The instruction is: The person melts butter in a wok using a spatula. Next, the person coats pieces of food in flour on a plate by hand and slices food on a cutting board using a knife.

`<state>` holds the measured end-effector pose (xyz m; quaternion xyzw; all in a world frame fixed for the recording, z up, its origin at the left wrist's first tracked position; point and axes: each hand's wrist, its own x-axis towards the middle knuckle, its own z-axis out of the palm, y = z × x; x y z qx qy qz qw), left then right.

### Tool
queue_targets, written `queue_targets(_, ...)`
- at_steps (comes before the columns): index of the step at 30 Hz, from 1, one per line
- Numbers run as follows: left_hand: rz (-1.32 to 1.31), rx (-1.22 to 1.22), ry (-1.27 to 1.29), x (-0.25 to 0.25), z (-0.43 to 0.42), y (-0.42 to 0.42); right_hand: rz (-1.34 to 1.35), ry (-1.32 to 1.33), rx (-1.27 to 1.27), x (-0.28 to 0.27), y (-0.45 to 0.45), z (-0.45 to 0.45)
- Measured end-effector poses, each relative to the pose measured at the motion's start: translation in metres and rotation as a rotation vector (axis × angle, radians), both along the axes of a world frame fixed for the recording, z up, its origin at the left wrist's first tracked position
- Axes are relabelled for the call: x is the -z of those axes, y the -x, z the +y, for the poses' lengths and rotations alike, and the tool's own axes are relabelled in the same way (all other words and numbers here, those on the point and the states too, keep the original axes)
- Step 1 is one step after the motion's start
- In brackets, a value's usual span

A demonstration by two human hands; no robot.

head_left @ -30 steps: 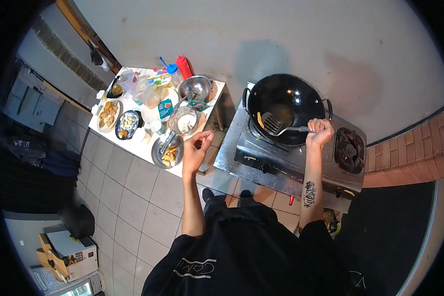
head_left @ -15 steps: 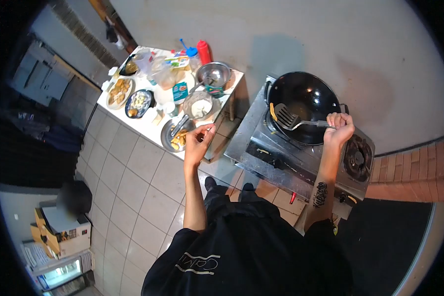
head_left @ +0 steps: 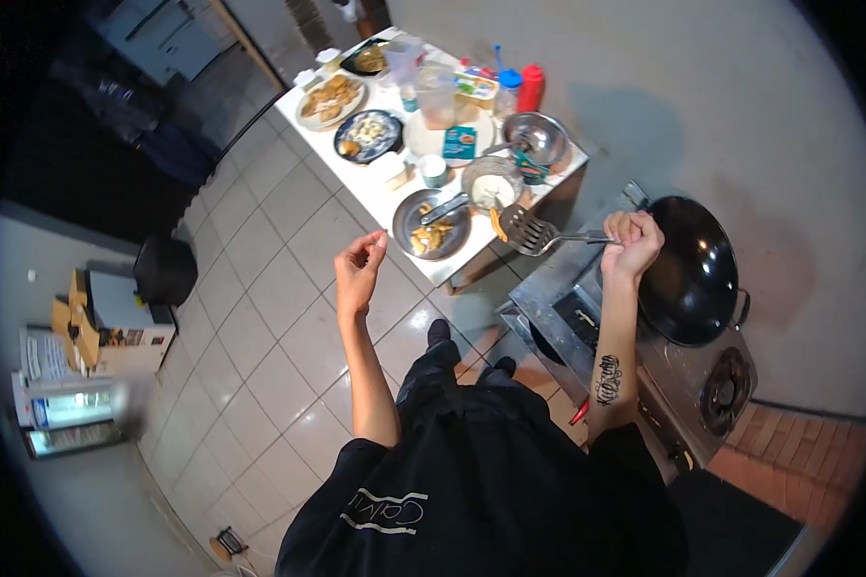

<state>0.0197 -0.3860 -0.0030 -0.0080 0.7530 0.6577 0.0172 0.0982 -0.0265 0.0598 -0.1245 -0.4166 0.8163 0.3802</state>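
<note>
In the head view my right hand (head_left: 633, 240) is wrapped around the handle of a slotted spatula (head_left: 527, 232). At the spatula's far edge rests a golden strip of fried food (head_left: 497, 224), between the stove and the table. My left hand (head_left: 359, 269) is raised over the floor, its thumb and fingertips pinched together with nothing visible in them. To its right, at the table corner, a grey metal bowl (head_left: 404, 227) holds golden food pieces (head_left: 431, 237) and tongs (head_left: 445, 208). Behind the right hand a black wok (head_left: 693, 279) sits on the gas stove (head_left: 678, 370).
On the white table (head_left: 370, 192) stand a plate of fried pieces (head_left: 332, 99), a dark bowl of pale pieces (head_left: 369, 135), a glass bowl with white contents (head_left: 494, 188), a steel bowl (head_left: 539, 139) and a red squeeze bottle (head_left: 530, 87). A wall runs behind the stove.
The view has turned left. The spatula with the fried strip has moved from above the wok toward the table. My left hand now appears apart from the grey bowl, to its left.
</note>
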Motion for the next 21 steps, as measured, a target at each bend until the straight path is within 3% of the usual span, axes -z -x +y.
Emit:
queue_targets(7,-0.201,0.027,0.066,0.030,-0.051,0.021,-0.022,0.050,-0.071,0.046,0.044,-0.069)
queue_targets(21,-0.131,-0.101,-0.059,0.043,-0.111,0.075,-0.121,-0.113,0.006,0.085,0.114,-0.162)
